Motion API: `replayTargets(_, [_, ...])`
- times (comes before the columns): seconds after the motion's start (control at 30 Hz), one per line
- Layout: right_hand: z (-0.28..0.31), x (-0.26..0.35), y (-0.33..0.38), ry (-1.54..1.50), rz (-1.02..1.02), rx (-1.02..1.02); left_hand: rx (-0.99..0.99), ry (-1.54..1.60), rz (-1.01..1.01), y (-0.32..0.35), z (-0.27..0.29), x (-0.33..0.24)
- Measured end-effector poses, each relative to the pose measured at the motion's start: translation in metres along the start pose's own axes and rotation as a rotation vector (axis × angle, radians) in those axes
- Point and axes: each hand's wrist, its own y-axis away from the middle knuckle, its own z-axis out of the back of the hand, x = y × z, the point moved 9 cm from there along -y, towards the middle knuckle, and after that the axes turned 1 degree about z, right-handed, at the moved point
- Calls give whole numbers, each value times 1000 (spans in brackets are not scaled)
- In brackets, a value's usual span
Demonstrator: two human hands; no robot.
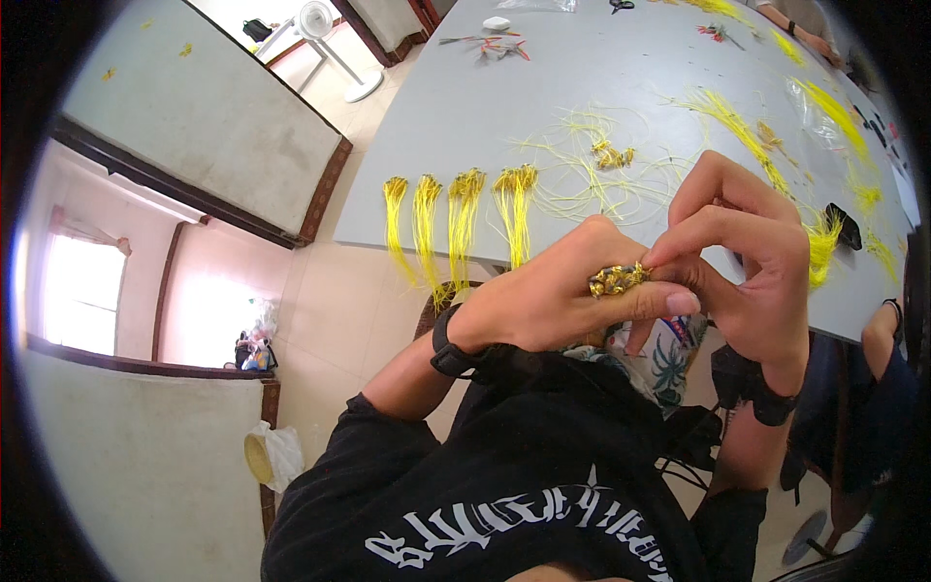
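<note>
My left hand [558, 291] is closed around a small bundle of gold-tipped pieces [619, 280], whose shiny gold and dark ends stick out between thumb and forefinger. Against that bundle, my right hand [752, 242] pinches with thumb and forefinger. What lies in the pinch is too small and covered to make out. Beyond my left hand, several bundles of yellow strands with gold heads [465, 209] lie in a row at the table edge, their tails hanging over it. Loose pale yellow strands [572, 175] with a gold cluster [612, 155] lie spread just past my hands.
The grey table [436, 116] carries more yellow strands [732, 121], a clear plastic bag [815, 112], a black object [844, 226] and red-tipped pieces [499, 47]. Another person's hand [819, 47] rests at the far right. A white fan [315, 19] stands on the floor.
</note>
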Motion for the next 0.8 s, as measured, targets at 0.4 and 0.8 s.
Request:
replayTargets(0.4, [-7,-3,3,-35,-3,-13,33,45,225,1,-2,16])
replayTargets(0.8, [5,-27,6,-226,-207,-198,-145,65,-87,-3,16,-9])
